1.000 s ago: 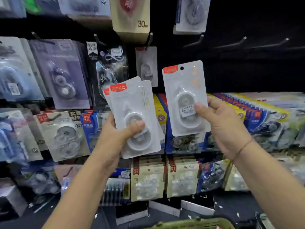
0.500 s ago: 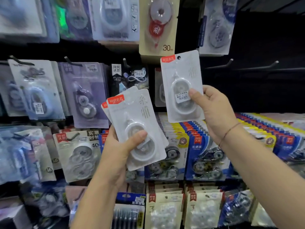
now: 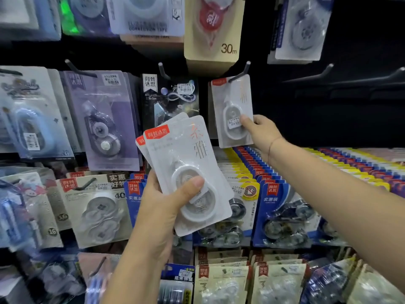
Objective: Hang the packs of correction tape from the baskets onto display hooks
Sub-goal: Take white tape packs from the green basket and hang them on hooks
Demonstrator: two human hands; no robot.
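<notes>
Body in view: left hand [image 3: 162, 207] and right hand [image 3: 260, 132], each on a bare forearm. Left forearm [image 3: 140, 264] exits the bottom edge, right forearm [image 3: 328, 194] the right edge. Left thumbnail [image 3: 199, 182] short, plain, unpainted. Thin dark band [image 3: 270, 148] circles the right wrist: cord or thread, too fine to tell which. Both forearms uncovered along their whole visible length.

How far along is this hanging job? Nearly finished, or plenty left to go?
Midway, it seems. What was hung before this, the picture cannot settle. The right hand pinches one white pack whose top is at a display hook, apparently going on. The left hand holds a stack of packs, at least two, waiting. The baskets are out of view, so the total left is unknown.
</notes>
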